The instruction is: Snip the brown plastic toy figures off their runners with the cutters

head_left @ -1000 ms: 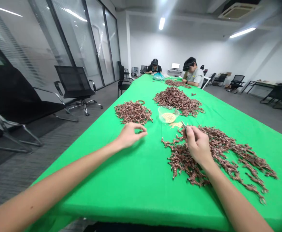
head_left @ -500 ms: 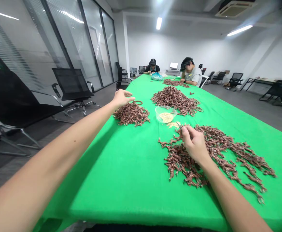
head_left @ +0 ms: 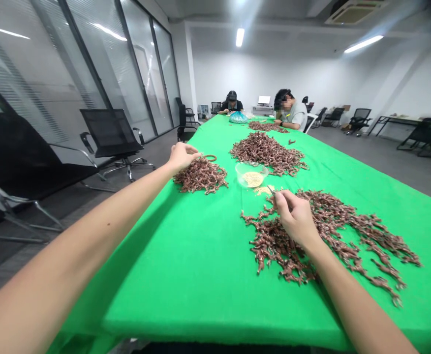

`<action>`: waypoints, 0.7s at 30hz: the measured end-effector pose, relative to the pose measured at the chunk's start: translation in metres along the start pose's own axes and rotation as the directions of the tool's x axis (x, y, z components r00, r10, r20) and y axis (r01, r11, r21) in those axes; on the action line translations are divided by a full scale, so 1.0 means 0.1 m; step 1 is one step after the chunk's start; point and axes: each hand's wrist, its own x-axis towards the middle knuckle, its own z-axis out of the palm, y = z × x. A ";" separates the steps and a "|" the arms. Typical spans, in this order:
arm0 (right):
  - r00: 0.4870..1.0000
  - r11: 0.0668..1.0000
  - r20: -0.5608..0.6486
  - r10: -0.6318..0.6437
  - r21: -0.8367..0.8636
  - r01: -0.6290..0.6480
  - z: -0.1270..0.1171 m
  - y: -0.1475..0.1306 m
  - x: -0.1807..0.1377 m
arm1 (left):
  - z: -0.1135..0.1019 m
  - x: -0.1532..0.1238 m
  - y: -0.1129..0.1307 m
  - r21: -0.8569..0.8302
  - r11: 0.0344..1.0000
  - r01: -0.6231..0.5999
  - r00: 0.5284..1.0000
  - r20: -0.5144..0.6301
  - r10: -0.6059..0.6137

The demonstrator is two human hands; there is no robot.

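My left hand (head_left: 184,156) is at the top of the left pile of small brown figures (head_left: 202,178), its fingertips drawn together beside a brown ring (head_left: 210,158). Whatever may lie between those fingertips is too small to make out. In my right hand (head_left: 295,216) is a pair of thin dark tweezers (head_left: 271,190), pointing away from me. That hand hovers over the near spread of brown animal-like figures (head_left: 329,216). Just past the tweezer tip stands a clear plastic bowl (head_left: 240,173) with pale grains (head_left: 253,180) inside, and more pale bits (head_left: 264,190) lie beside it.
A large brown heap (head_left: 265,153) sits beyond the bowl on the green cloth (head_left: 186,275). Farther off are another brown heap (head_left: 267,127) and a blue plastic bag (head_left: 238,117). Two people sit at the far end. Office chairs (head_left: 110,130) stand along the left side.
My left hand has come down slightly and left onto the pile, and its spread fingers have drawn together. The right hand with the tweezers stays nearly still. The view has shifted slightly.
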 end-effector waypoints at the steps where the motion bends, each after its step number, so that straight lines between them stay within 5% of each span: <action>1: 1.000 1.000 0.000 -0.002 -0.003 0.002 0.00 0.00 0.00 | -0.01 0.00 0.01 -0.004 1.000 0.002 1.000 -0.010 -0.003; 12: 0.997 0.997 -0.030 0.068 0.043 -0.066 -0.01 0.05 0.00 | -0.15 -0.09 0.21 -0.101 0.995 0.016 0.965 -0.258 -0.042; 16: 0.990 0.992 -0.083 0.113 0.067 -0.108 -0.03 0.07 0.01 | -0.12 -0.53 0.35 -0.141 0.990 -0.032 0.951 -0.309 -0.013; 21: 0.982 0.991 -0.146 0.118 0.086 -0.106 -0.05 0.08 0.04 | 0.00 -1.42 0.67 -0.257 0.955 -0.150 0.983 -0.143 0.116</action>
